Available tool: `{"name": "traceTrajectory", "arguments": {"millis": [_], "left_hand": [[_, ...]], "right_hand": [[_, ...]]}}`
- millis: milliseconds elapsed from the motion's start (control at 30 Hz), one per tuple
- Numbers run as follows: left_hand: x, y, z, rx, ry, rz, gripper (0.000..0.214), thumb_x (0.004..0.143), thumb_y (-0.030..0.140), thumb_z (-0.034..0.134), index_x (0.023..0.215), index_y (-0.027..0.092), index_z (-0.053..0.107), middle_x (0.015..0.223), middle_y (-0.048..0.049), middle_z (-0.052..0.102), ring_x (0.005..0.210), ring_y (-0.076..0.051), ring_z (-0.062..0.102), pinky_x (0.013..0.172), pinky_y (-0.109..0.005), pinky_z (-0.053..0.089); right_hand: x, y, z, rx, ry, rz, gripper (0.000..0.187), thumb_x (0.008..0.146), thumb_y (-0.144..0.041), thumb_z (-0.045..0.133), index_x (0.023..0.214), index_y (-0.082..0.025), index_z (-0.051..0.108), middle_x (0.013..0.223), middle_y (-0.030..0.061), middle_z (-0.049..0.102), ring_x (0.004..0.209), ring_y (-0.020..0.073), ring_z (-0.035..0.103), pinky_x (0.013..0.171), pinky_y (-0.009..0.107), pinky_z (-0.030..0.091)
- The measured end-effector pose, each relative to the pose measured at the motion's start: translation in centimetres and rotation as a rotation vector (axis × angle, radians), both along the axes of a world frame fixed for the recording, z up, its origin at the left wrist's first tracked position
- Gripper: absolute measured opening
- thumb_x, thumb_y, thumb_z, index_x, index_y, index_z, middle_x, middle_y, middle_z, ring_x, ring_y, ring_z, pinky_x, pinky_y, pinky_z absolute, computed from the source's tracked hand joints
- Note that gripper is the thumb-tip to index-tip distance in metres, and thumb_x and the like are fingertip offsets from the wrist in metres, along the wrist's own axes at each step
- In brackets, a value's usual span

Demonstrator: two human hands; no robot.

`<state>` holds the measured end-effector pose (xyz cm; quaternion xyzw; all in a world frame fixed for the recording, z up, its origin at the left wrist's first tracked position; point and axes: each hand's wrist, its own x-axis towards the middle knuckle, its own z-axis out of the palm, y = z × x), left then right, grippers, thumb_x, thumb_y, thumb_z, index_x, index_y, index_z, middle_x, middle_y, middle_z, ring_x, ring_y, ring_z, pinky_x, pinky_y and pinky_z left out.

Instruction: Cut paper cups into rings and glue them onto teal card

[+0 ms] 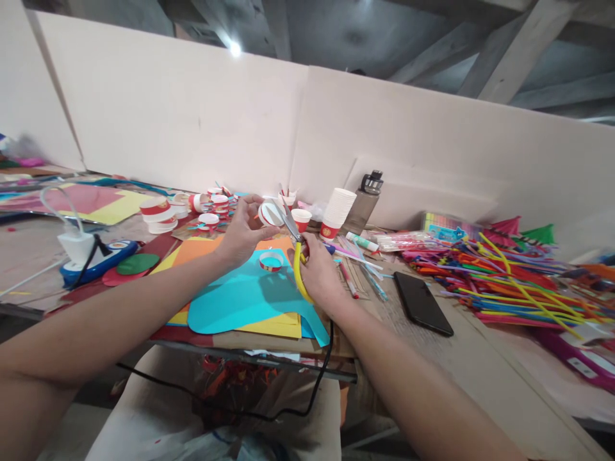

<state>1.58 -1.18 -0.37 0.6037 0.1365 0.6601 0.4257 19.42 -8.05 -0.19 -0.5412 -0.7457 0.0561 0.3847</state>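
Note:
My left hand [245, 227] grips a paper cup [270, 214], tilted with a round white face toward me. My right hand [319, 266] is closed round the yellow handles of a pair of scissors [292, 225]. The metal blades are parted and point up and left, right by the cup's edge; whether they touch it I cannot tell. Beneath both hands lies a blue paper sheet [230, 301] with a curved cut edge, over yellow and orange sheets [273, 325]. A short red and white cup ring [271, 260] stands on the blue sheet.
Behind the hands stand a stack of paper cups [339, 214] and a bottle [364, 205]. Several cut cups [209, 221] sit at the left, near a blue power strip [96, 262]. A phone [423, 303] and a pile of pipe cleaners [509, 275] lie at the right.

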Motion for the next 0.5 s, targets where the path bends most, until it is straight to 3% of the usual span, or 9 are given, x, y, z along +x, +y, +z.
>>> {"name": "traceTrajectory", "arguments": {"millis": [200,500], "left_hand": [[0.3,0.0,-0.1,0.006,-0.02,0.096,0.069,0.054,0.023,0.093,0.103,0.027,0.045,0.103,0.0028,0.055,0.095,-0.013,0.061,0.08,-0.024,0.055],[0.7,-0.9,0.3,0.006,-0.02,0.11,0.071,0.052,0.031,0.095,0.101,0.028,0.043,0.106,0.0018,0.051,0.095,-0.014,0.06,0.08,-0.026,0.055]], "right_hand": [[-0.3,-0.1,-0.1,-0.022,0.02,0.029,0.04,0.093,-0.037,0.054,0.128,-0.016,0.053,0.11,0.0124,0.062,0.092,0.022,0.057,0.083,0.034,0.045],[-0.5,-0.2,0.1,-0.03,-0.045,-0.01,0.038,0.095,-0.035,0.049,0.127,-0.016,0.056,0.108,0.0139,0.065,0.092,0.0239,0.059,0.08,0.033,0.044]]}}
